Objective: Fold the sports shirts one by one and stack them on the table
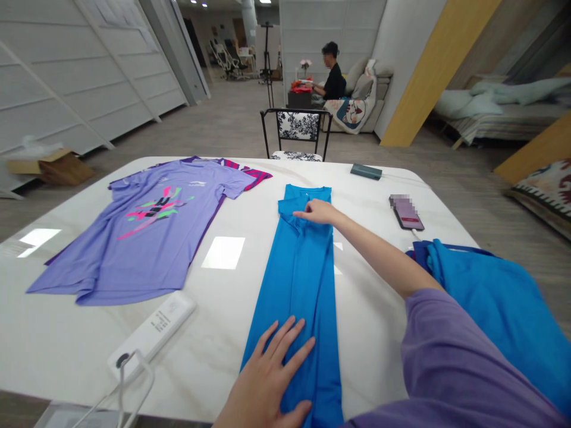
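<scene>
A blue T-shirt, folded into a long narrow strip, lies on the white table with its neck end away from me. My left hand rests flat on the near part of the strip, fingers spread. Near the collar, my right hand is closed at the folded sleeve, thumb and finger pinched on the fabric; the fingertips are partly hidden. Left of the strip, a lavender T-shirt with a colourful print is laid out over other purple and pink shirts.
A white power strip with cables sits at the near left. On the right are a phone, a dark green box-like object and a heap of blue clothing. Beyond the table stand a chair and a seated person.
</scene>
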